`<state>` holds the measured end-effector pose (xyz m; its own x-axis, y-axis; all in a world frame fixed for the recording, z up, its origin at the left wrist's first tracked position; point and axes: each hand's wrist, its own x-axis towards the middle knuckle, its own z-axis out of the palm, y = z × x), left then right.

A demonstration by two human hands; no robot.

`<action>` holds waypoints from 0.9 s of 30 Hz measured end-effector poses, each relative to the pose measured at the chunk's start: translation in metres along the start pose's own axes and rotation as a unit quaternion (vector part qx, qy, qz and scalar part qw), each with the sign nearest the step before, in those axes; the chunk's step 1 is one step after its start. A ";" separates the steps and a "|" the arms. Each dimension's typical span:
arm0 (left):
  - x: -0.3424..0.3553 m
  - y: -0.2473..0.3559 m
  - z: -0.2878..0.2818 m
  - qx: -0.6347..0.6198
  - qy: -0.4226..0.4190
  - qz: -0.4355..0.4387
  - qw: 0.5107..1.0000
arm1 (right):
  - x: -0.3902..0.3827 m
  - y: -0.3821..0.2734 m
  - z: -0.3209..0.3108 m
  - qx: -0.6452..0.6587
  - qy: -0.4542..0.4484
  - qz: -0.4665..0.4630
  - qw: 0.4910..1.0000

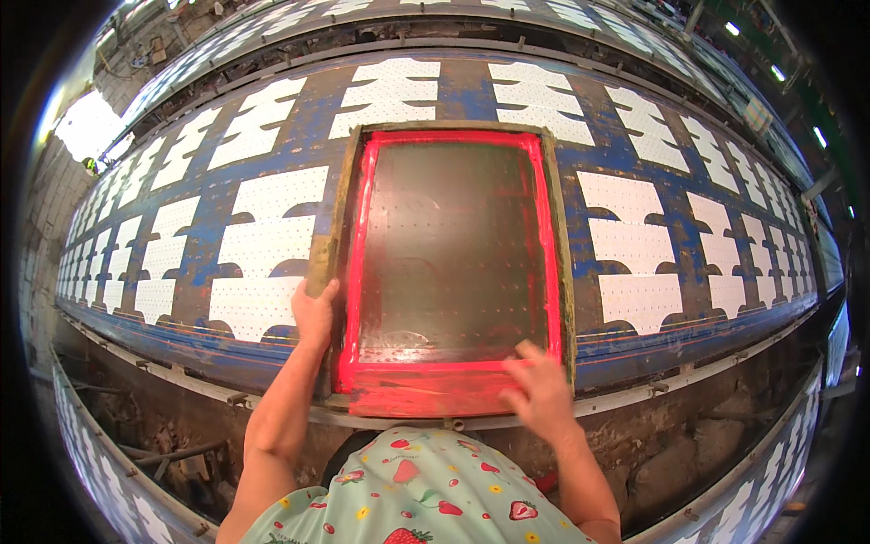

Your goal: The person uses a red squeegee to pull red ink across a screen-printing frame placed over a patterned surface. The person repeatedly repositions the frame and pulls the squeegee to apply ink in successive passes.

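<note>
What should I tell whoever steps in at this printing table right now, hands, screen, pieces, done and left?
Left hand: gripping the left side of the wooden screen frame.
Right hand: blurred, at the frame's near right corner, over the red ink pooled along the near edge; no tool can be made out in it.
The frame lies flat on the long blue table, its mesh over white cut pieces.
White pieces lie in rows to both sides.
Whether any piece is already printed cannot be told from here.

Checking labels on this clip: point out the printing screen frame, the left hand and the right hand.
printing screen frame point(552, 245): head view, right wooden side rail.
left hand point(314, 313): head view, back of hand.
right hand point(541, 392): head view, back of hand.
</note>
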<state>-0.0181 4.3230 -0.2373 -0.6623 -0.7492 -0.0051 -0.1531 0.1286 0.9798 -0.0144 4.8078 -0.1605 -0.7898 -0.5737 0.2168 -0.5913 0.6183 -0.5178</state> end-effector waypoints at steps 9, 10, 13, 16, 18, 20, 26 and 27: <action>0.000 -0.002 0.006 0.107 0.041 0.010 0.993 | 0.023 -0.073 0.033 -0.085 -0.080 -0.115 0.986; 0.000 -0.002 0.006 0.121 0.046 0.012 0.991 | 0.028 -0.079 0.037 -0.083 -0.069 -0.115 0.987; -0.002 -0.004 0.006 0.086 0.044 0.018 0.995 | 0.054 -0.096 0.049 -0.122 -0.105 -0.117 0.980; 0.005 -0.009 0.005 0.025 0.051 0.046 0.997 | 0.075 -0.102 0.042 -0.127 -0.157 -0.039 0.979; 0.008 -0.014 0.007 0.043 0.063 0.068 0.995 | 0.075 -0.104 0.034 -0.113 -0.163 -0.036 0.980; 0.008 -0.019 0.008 0.025 0.053 0.087 0.995 | 0.064 -0.106 0.033 -0.115 -0.159 -0.044 0.979; 0.008 -0.022 0.009 0.021 0.046 0.104 0.993 | 0.024 -0.110 0.059 -0.149 -0.083 -0.061 0.983; 0.008 -0.021 0.009 0.027 0.042 0.095 0.994 | 0.023 -0.108 0.064 -0.155 -0.069 -0.064 0.983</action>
<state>-0.0266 4.3198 -0.2596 -0.6203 -0.7590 0.1977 -0.0721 0.3061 0.9493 0.0418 4.6934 -0.1522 -0.6881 -0.7124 0.1380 -0.7232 0.6575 -0.2115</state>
